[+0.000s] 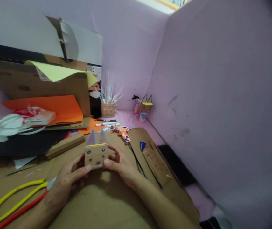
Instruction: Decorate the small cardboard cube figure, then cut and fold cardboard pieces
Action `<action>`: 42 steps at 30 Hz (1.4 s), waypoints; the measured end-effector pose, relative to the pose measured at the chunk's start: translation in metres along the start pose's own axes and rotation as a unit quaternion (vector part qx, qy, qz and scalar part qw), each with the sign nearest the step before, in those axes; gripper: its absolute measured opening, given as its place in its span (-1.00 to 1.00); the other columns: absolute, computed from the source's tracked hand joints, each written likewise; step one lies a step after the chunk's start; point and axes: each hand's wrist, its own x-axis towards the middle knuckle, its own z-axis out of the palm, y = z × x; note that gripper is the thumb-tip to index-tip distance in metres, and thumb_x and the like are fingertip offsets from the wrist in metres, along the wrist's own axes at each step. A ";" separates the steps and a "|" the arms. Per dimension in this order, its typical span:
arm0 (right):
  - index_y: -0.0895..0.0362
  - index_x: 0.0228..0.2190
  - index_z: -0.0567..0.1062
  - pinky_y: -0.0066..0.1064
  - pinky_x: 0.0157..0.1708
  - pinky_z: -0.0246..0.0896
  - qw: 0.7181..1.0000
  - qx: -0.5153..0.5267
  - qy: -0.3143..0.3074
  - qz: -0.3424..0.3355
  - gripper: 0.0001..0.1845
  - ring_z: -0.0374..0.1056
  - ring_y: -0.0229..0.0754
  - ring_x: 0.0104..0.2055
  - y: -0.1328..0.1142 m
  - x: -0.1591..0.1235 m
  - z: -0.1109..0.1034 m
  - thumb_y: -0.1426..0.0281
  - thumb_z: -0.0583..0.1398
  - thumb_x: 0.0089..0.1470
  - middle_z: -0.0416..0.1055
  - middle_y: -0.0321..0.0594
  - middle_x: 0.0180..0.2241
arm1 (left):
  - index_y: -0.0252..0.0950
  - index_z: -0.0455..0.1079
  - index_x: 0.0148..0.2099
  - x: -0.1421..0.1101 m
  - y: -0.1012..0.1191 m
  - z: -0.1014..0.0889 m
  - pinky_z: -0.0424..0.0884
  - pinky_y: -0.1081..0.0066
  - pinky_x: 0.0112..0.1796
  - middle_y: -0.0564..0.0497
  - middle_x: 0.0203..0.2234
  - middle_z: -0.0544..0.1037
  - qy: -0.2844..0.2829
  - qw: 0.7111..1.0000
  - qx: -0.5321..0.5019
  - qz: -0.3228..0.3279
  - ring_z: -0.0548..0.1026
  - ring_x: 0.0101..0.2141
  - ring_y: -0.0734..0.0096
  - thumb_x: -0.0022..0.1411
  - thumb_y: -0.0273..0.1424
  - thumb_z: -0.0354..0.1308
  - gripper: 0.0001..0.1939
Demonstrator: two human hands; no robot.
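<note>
Between my two hands is a small cardboard box (96,156) made up as an animal head. It has two pointed ears edged in blue, a yellow strip under them, drawn eyes and dark purple spots on its front. My left hand (71,175) grips its left side, thumb at the lower front corner. On the other side my right hand (119,163) closes on it, thumb on the lower right front and fingers behind. The box is held upright just over the cardboard sheet (97,203). Scissors (18,202) with yellow and red handles lie by my left wrist, blades partly hidden.
A basket of white sticks (109,109) stands at the back, with pens (106,120) before it. A similar cat-headed figure (146,106) stands in the corner. A patterned star piece (123,132), blue scrap (142,145) and thin sticks lie right. Orange sheets (64,108) and cardboard fill the left.
</note>
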 end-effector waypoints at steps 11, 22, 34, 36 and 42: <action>0.09 -0.26 0.38 -0.41 -0.36 0.28 0.864 -0.084 0.366 -0.337 -0.66 0.35 -0.28 -0.35 -0.079 -0.036 -0.057 0.34 0.27 -0.15 0.42 -0.26 -0.30 | -0.20 0.35 -0.37 -0.001 0.033 -0.027 0.26 0.56 -0.64 0.23 -0.55 0.45 0.191 0.948 -0.238 0.087 0.33 -0.60 0.56 0.03 -0.40 0.15 -0.94; 0.14 -0.38 0.39 -0.49 -0.59 0.19 0.810 -0.206 0.412 -0.362 -0.81 0.24 -0.36 -0.59 -0.035 -0.021 -0.061 0.34 0.24 -0.08 0.40 -0.28 -0.42 | -0.36 0.34 -0.09 -0.009 0.009 0.004 0.10 0.60 -0.73 0.11 -0.58 0.40 -0.031 0.996 -0.038 -0.079 0.21 -0.69 0.63 -0.10 -0.26 0.24 -0.50; 0.12 -0.35 0.38 -0.49 -0.61 0.17 0.844 -0.237 0.364 -0.314 -0.77 0.22 -0.35 -0.61 -0.020 -0.021 -0.060 0.27 0.23 -0.06 0.40 -0.25 -0.41 | -0.36 0.25 0.02 -0.005 -0.003 0.009 0.11 0.58 -0.73 -0.11 -0.29 0.53 -0.103 0.991 0.057 -0.061 0.22 -0.73 0.69 -0.06 -0.26 0.16 -0.44; 0.12 -0.35 0.37 -0.48 -0.62 0.17 0.839 -0.256 0.364 -0.314 -0.77 0.22 -0.34 -0.61 -0.020 -0.021 -0.064 0.26 0.21 -0.03 0.40 -0.25 -0.42 | -0.35 0.26 -0.01 -0.005 -0.005 0.009 0.11 0.59 -0.73 -0.11 -0.28 0.54 -0.098 0.993 0.046 -0.057 0.22 -0.73 0.70 -0.07 -0.25 0.18 -0.45; 0.16 -0.31 0.43 -0.43 -0.45 0.28 0.748 -0.592 0.208 -0.214 -0.74 0.40 -0.21 -0.44 -0.062 0.033 -0.066 0.32 0.00 0.14 0.49 -0.16 -0.38 | -0.31 0.22 0.02 -0.004 -0.012 0.011 0.18 0.56 -0.74 -0.13 -0.19 0.54 -0.035 0.999 -0.007 -0.033 0.34 -0.70 0.59 -0.04 -0.20 0.19 -0.43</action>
